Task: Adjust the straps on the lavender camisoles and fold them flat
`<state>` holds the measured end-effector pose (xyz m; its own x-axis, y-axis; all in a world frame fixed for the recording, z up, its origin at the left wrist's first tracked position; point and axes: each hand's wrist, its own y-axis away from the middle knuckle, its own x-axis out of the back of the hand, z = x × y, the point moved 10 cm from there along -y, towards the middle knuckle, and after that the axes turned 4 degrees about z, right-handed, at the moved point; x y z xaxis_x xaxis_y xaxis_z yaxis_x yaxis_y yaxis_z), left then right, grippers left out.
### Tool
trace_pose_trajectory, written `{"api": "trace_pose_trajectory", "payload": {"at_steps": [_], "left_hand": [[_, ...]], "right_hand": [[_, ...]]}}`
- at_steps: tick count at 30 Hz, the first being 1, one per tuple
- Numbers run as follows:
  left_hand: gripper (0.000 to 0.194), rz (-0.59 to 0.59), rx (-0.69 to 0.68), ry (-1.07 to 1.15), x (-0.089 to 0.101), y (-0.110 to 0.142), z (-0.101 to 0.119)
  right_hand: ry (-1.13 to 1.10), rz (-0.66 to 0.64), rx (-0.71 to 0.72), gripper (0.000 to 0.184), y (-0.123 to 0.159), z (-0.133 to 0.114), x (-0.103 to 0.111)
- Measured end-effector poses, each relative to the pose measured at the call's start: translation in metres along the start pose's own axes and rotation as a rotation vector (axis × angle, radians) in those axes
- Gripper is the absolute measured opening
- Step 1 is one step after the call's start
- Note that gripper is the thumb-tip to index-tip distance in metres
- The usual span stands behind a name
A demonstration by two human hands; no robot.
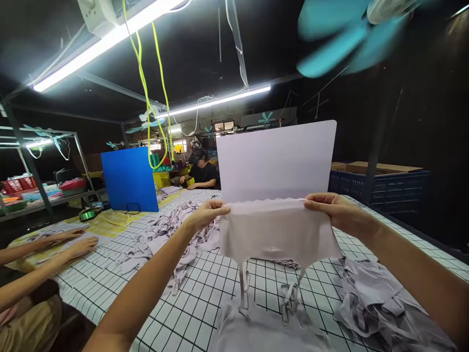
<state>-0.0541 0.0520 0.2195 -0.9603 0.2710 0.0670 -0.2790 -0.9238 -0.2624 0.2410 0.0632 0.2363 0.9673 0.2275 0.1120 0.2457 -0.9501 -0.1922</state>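
Note:
A pale mauve camisole [274, 230] is stretched upside down between my hands, its wavy edge on top and its thin straps hanging to the table. My left hand [210, 213] pinches one upper corner between thumb and fingers. The other upper corner is pinched in my right hand [335, 210]. Directly below, a second mauve garment [271, 332] lies flat near the table's front edge. Beyond the camisole stands an upright white board [276, 161]. To the right lies a stack of mauve garments [381, 298]; a loose heap of garments [164, 232] is at the left.
The table has a white grid-patterned cover [198, 303]. A blue board [130, 178] stands at left, near a co-worker's hands [78, 244]. Another person [203, 173] sits at the far end. Yellow cords [146, 93] hang overhead; a blue crate [395, 190] is at right.

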Motion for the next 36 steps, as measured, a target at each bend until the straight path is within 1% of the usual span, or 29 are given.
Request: {"api": "trace_pose_trajectory", "payload": {"at_steps": [6,9,13,17,21,25,29,32,33,34,36], "left_hand": [[0.051,0.002,0.001,-0.038,-0.002,-0.009,-0.006],[0.053,0.003,-0.004,-0.062,-0.003,-0.013,-0.007],[0.054,0.000,0.001,-0.093,-0.003,-0.017,-0.009],[0.053,-0.022,0.009,-0.133,-0.003,-0.022,-0.011],[0.052,-0.039,-0.010,-0.170,-0.002,-0.025,-0.010],[0.054,-0.031,-0.036,-0.208,0.000,-0.028,-0.011],[0.057,0.004,-0.044,-0.220,0.004,-0.034,-0.011],[0.055,0.009,-0.037,-0.235,0.005,-0.039,-0.008],[0.053,0.003,-0.045,-0.277,0.005,-0.041,-0.005],[0.054,-0.009,-0.073,-0.368,0.005,-0.042,-0.001],[0.052,-0.011,-0.099,-0.445,0.005,-0.044,0.007]], "right_hand": [[-0.048,-0.004,0.014,0.051,0.001,0.006,0.004],[0.002,-0.020,0.031,0.052,-0.002,0.014,0.007],[0.073,-0.028,0.049,0.052,-0.009,0.025,0.017],[0.119,-0.060,0.048,0.048,-0.011,0.029,0.023],[0.137,-0.039,0.070,0.047,-0.011,0.028,0.031],[0.196,-0.020,0.082,0.051,-0.011,0.030,0.033],[0.331,0.043,0.140,0.059,-0.014,0.024,0.036],[0.452,0.081,0.196,0.062,-0.023,0.018,0.041],[0.472,0.093,0.213,0.062,-0.025,0.016,0.044],[0.482,0.102,0.226,0.060,-0.027,0.015,0.047],[0.488,0.110,0.240,0.058,-0.030,0.011,0.051]]}}
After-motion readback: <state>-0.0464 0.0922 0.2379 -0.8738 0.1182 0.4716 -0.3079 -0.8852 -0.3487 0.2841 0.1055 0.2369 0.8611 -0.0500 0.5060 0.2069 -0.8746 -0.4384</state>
